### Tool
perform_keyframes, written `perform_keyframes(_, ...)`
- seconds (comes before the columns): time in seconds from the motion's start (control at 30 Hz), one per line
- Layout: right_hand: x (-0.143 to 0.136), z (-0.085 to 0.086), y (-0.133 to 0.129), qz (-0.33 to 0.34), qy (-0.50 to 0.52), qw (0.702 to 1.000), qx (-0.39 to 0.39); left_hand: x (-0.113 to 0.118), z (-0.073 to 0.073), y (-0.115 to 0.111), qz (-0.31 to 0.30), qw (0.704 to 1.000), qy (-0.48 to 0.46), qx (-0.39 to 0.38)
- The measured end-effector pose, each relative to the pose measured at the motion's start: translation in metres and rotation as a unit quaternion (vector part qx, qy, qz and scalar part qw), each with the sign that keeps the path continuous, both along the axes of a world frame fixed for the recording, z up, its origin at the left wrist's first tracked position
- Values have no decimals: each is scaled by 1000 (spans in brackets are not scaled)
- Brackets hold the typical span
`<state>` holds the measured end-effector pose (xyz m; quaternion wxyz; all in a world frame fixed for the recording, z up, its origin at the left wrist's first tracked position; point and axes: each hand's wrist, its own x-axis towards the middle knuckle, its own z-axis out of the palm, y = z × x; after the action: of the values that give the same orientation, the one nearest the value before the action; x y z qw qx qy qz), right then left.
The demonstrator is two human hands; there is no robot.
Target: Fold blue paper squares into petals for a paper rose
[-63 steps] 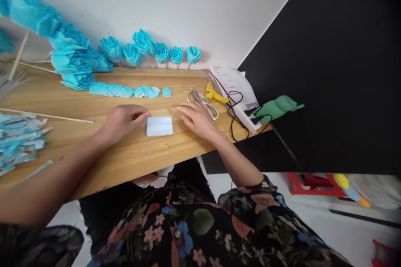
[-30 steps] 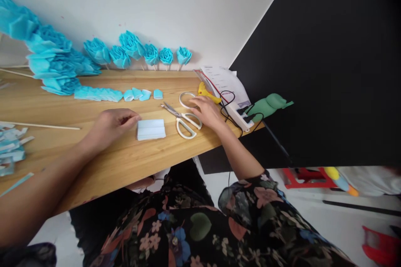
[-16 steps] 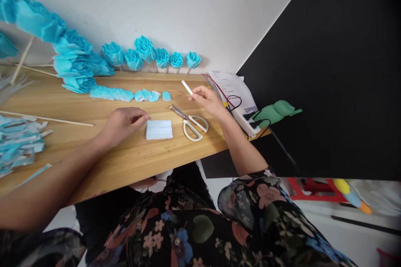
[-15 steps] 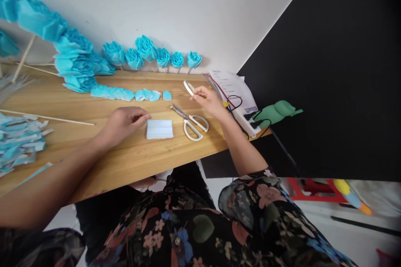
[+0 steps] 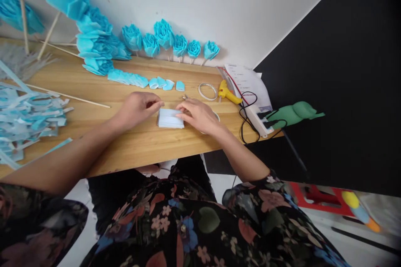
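Note:
A small folded stack of pale blue crepe paper (image 5: pixel 171 122) lies on the wooden table in front of me. My left hand (image 5: pixel 138 108) is closed in a pinch by the stack's upper left corner; whatever its fingertips hold is too small to make out. At the stack's right edge is my right hand (image 5: pixel 200 114), its thumb and fingers slightly apart and nothing visibly held. It covers most of the scissors, with part of a white handle (image 5: pixel 216 116) showing behind it. Beyond this hand a thin roll of tape (image 5: pixel 207 91) rests flat.
Overlapping blue petals (image 5: pixel 128 78) form a row behind the stack. Blue paper roses (image 5: pixel 181 46) on sticks stand along the wall. Cut strips (image 5: pixel 34 112) pile up at left. A yellow glue gun (image 5: pixel 230 94), papers (image 5: pixel 249 83) and a power strip (image 5: pixel 257 121) are at right.
The tape roll has been let go and now lies on the table. My right hand has moved left and nearer to the paper stack, over the scissors. The view has shifted a little.

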<state>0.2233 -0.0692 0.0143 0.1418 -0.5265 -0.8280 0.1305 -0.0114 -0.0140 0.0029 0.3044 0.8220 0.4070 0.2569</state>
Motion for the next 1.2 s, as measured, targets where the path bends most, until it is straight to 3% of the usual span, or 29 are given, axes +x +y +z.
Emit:
perform_keyframes(0.37,-8,-7,25,-35,10,996,-79,0,1,1,-12,999,-21,27)
perform_keyframes(0.5,-11,-2,23,-33,-5,997,-63,0,-1,2,-10,999,-37,16)
perform_keyframes(0.87,-10,4,16,50,-37,998,28,1,-2,3,7,997,-70,-45)
perform_keyframes(1.07,-17,13,18,27,26,998,40,2,14,-3,-3,988,-112,-109)
perform_keyframes(1.2,-25,18,29,40,112,992,42,4,14,-5,24,981,-122,-149)
